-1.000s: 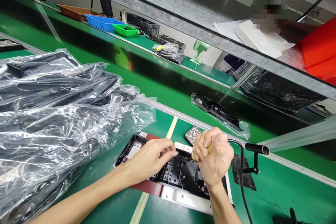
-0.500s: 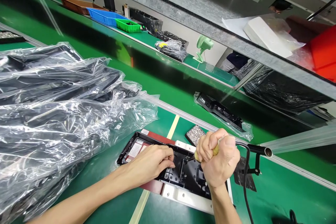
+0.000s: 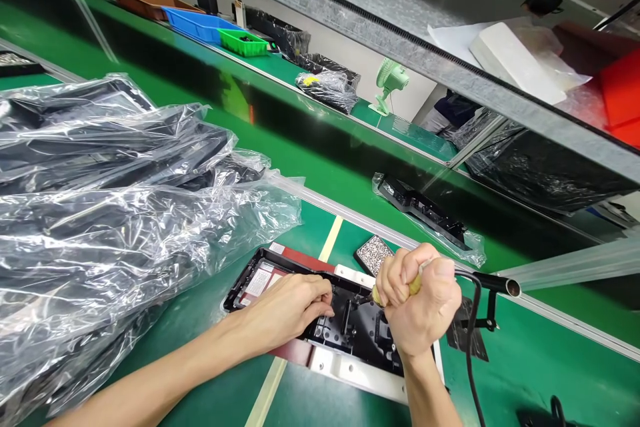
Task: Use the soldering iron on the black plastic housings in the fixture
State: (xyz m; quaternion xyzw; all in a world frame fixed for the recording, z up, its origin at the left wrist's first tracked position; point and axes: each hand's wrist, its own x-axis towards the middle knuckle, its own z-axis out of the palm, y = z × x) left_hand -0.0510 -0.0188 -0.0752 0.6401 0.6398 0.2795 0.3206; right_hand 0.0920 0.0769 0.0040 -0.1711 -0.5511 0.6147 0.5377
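Note:
My right hand is wrapped round the yellowish handle of a soldering iron, whose cord leaves above the fist. The iron's thin tip points down and left into a long black plastic housing. My left hand lies across the housing's middle, fingers curled and thumb close to them near the iron's tip; whatever they pinch is hidden. Beneath the housing are a white fixture and a dark red board. Behind it sits a small black tray of tiny metal parts.
Bagged black parts are piled at left. A tube-shaped iron stand is at right. Another black part lies on plastic beyond the metal rail. A metal shelf hangs above. Coloured bins and a green fan stand behind.
The view has shifted slightly. Both hands keep nearly the same place on the housing, the right one still holding the soldering iron with its tip down.

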